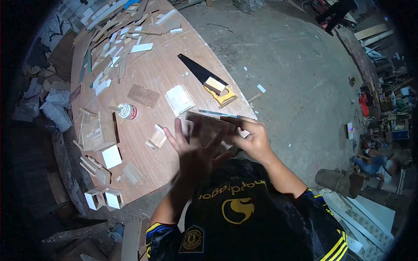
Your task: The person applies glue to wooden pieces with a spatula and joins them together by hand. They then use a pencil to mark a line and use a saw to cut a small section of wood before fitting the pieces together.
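My right hand (252,138) pinches the right end of a small wooden box-like piece (204,122) in front of my chest. My left hand (191,150) has its fingers spread and overlaps the near side of that piece, partly hiding it. Just beyond it a thin toothed blade (211,113) lies along the table edge. A white square block (180,100) sits behind my hands, and a small wooden offcut (156,138) is left of my left hand. Farther back, a handsaw (198,71) with a yellow handle has a small wood block (216,85) resting on it.
The wooden table (152,78) carries a white jar with a red label (128,111), a flat brown board (143,95), small wooden box assemblies (98,132) at left, and scattered wood strips (117,52) at the far end. A person (385,167) sits at far right.
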`<state>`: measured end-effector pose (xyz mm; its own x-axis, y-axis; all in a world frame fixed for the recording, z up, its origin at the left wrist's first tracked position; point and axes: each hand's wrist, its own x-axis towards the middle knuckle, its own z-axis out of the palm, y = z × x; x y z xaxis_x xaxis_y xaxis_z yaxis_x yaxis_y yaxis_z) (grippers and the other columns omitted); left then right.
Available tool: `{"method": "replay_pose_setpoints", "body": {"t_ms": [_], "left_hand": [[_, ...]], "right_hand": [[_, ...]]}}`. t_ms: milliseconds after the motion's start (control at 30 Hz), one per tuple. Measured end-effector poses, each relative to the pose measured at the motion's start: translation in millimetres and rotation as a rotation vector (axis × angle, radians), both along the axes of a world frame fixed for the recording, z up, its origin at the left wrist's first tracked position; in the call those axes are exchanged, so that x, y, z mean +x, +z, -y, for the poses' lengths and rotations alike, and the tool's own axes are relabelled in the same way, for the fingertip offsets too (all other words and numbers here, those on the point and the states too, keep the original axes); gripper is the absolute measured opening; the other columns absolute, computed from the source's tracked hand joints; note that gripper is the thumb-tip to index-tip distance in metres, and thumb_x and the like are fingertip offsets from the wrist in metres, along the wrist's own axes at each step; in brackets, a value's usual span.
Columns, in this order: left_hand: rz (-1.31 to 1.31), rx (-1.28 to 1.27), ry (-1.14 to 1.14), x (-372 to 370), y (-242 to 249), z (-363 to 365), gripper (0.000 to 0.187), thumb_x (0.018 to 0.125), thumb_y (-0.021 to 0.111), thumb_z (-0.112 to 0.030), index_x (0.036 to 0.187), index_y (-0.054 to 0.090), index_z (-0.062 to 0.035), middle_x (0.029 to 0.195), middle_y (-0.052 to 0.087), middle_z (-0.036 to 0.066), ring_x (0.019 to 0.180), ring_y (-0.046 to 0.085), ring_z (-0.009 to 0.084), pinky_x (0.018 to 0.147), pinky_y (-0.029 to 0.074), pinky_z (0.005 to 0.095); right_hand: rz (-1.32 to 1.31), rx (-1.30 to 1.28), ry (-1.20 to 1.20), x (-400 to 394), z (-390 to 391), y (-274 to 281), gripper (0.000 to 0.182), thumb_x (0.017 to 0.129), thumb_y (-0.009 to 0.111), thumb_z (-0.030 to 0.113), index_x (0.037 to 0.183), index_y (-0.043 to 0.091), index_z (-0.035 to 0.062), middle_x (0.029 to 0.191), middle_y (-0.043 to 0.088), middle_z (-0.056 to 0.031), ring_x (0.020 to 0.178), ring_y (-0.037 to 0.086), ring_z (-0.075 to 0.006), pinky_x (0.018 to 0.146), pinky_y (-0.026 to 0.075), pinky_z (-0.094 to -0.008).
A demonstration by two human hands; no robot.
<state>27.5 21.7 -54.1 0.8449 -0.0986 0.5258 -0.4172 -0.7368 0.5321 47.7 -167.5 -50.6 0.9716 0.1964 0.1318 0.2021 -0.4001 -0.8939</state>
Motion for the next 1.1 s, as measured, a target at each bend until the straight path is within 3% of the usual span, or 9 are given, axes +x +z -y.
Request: {"method": "replay_pose_setpoints", "body": {"t_ms": [67,200,300,367,433,600,700,900,1100], "left_hand": [[0.043,-0.015,-0.01,2,-4,4,0.066,0.069,0.07,-0.063,0.131,0.05,-0.0489,0.152,0.02,0.017,0.133,0.013,0.0573,0.096,0.008,0.0804],[0.08,0.293,0.039,13,-1,-20,0.068,0.066,0.072,-0.065,0.129,0.052,-0.0481,0.152,0.02,0.017,0.134,0.012,0.0563,0.097,0.009,0.0798],[0.106,0.383,0.214,11,9,-28,0.055,0.084,0.061,-0.051,0.134,0.049,-0.0325,0.153,0.02,0.018,0.139,0.014,0.0478,0.107,0.006,0.0676],[0.106,0.409,0.204,10,-5,-19,0.059,0.081,0.065,-0.047,0.135,0.047,-0.0321,0.154,0.017,0.017,0.139,0.013,0.0476,0.107,0.006,0.0675],[0.23,0.063,0.314,15,-53,-6,0.064,0.068,0.075,-0.053,0.126,0.056,-0.0321,0.15,0.026,0.014,0.136,0.014,0.0519,0.103,0.01,0.0733],[0.306,0.321,0.073,-7,-29,17,0.043,0.072,0.075,-0.036,0.11,0.057,-0.0464,0.147,0.033,0.011,0.133,0.024,0.0507,0.102,0.012,0.0756],[0.248,0.338,0.041,-20,-17,19,0.035,0.07,0.075,-0.03,0.102,0.063,-0.0369,0.145,0.035,0.019,0.135,0.022,0.0503,0.106,0.014,0.0683],[0.046,0.215,0.268,-21,22,13,0.061,0.072,0.054,-0.004,0.131,0.058,-0.0204,0.15,0.02,0.025,0.139,0.011,0.0497,0.11,0.009,0.0619],[-0.026,0.323,0.247,-32,13,30,0.06,0.071,0.053,-0.006,0.128,0.06,-0.0224,0.15,0.022,0.024,0.138,0.012,0.0504,0.11,0.007,0.0642]], "right_hand": [[0.059,0.032,-0.017,-1,3,0,0.031,0.071,0.071,0.005,0.1,0.069,-0.0023,0.077,0.062,-0.0117,0.064,0.061,-0.0172,0.057,0.047,-0.0292],[0.022,-0.083,0.002,-4,13,2,0.04,0.07,0.07,0.004,0.11,0.068,0.0022,0.084,0.066,-0.0119,0.07,0.063,-0.0169,0.063,0.05,-0.029],[-0.049,0.063,-0.009,-5,10,-4,0.043,0.073,0.07,0.006,0.116,0.066,0.0071,0.092,0.069,-0.011,0.077,0.065,-0.0166,0.07,0.051,-0.0294],[0.065,0.099,-0.025,-3,5,1,0.034,0.078,0.073,0.013,0.112,0.07,0.0108,0.075,0.063,-0.0091,0.066,0.058,-0.0204,0.064,0.048,-0.0321],[0.019,0.109,-0.02,-2,4,6,0.035,0.078,0.075,0.015,0.113,0.069,0.0125,0.082,0.067,-0.0099,0.071,0.062,-0.0211,0.066,0.05,-0.0315],[-0.015,0.058,0.052,-2,7,11,0.037,0.078,0.074,0.015,0.115,0.068,0.0156,0.089,0.069,-0.0105,0.075,0.066,-0.0216,0.069,0.053,-0.0331],[0.06,0.026,0.099,-1,9,0,0.032,0.08,0.075,0.016,0.111,0.069,0.0094,0.087,0.069,-0.0127,0.076,0.066,-0.0192,0.069,0.052,-0.0315],[-0.049,0.056,0.084,-2,18,8,0.032,0.079,0.076,0.014,0.109,0.069,0.0083,0.084,0.069,-0.0129,0.074,0.065,-0.0198,0.068,0.052,-0.0316],[0.132,0.102,0.148,1,24,4,0.036,0.078,0.073,0.012,0.113,0.066,0.0098,0.078,0.067,-0.0114,0.07,0.065,-0.0211,0.066,0.052,-0.0326]]}}
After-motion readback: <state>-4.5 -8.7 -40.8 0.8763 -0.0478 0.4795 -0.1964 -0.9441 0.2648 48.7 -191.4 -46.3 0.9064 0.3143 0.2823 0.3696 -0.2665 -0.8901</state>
